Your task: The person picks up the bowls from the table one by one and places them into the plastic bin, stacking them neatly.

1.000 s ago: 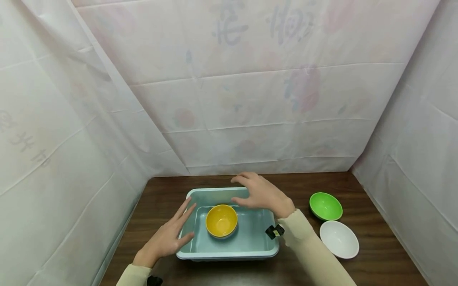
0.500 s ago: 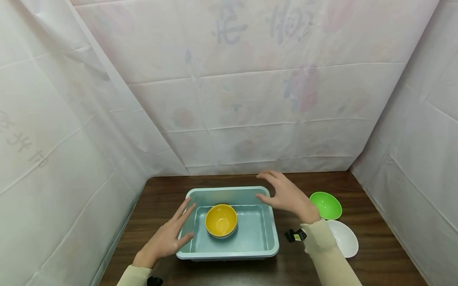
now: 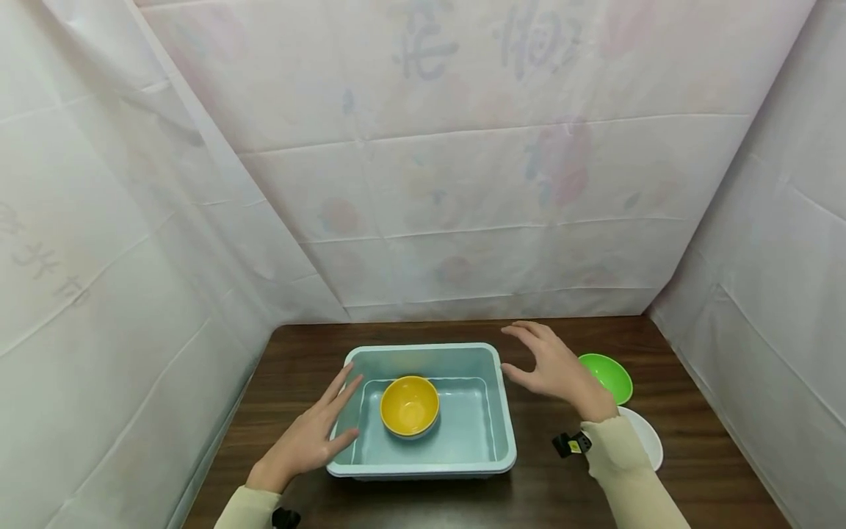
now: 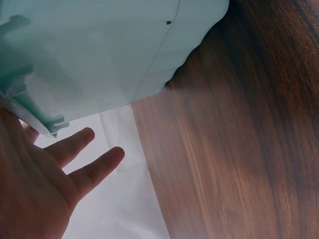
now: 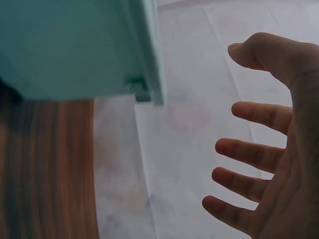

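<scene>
A pale blue plastic basin (image 3: 463, 463) stands on the table, with a yellow bowl (image 3: 410, 405) inside it, left of its middle. A paler edge shows under the bowl's near side; whether that is a second bowl I cannot tell. My left hand (image 3: 307, 439) is at the basin's left rim, fingers spread straight and thumb apart. In the left wrist view that hand (image 4: 47, 174) lies right by the rim, and its palm seems to touch it. Just off the basin's right side, my right hand (image 3: 555, 369) hangs with relaxed, parted fingers and holds nothing.
Right of the basin are a green bowl (image 3: 608, 376) and a white bowl (image 3: 648, 438), both partly covered by my right hand and sleeve. White cloth (image 3: 476, 191) walls off the back and both sides of the dark wooden table (image 3: 700, 441).
My right hand has moved right, from over the basin to outside its right rim, and now covers part of the green and white bowls. My left hand and the basin have stayed put.
</scene>
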Available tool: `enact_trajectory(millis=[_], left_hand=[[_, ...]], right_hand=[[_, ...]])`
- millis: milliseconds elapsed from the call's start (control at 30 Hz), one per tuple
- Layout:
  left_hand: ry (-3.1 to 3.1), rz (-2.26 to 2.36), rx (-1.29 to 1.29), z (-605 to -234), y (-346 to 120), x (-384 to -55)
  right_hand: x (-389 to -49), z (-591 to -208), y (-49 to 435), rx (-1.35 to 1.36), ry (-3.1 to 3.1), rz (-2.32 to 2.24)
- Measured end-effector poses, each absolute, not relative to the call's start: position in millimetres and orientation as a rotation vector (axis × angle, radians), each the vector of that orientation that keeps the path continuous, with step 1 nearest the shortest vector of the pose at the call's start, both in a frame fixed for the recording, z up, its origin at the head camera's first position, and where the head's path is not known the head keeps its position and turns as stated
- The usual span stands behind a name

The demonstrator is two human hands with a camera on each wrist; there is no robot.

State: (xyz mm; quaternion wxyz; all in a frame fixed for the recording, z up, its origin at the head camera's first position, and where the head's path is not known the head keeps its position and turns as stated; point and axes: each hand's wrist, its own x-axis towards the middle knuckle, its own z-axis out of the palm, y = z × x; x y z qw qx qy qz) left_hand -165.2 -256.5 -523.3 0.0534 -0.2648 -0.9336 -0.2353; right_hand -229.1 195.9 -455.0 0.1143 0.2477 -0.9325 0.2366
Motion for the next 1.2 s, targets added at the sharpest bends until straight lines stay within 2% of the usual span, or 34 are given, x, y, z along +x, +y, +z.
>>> enact_trajectory(millis=[700, 1200], left_hand=[[-2.835, -0.702, -0.818, -524, -258, -168], [-2.843, -0.695, -0.819, -522, -258, -167]], right_hand=[[-229, -481, 266, 0.642, -2.807, 0.412], [-235, -500, 296, 0.54, -2.839, 0.392]])
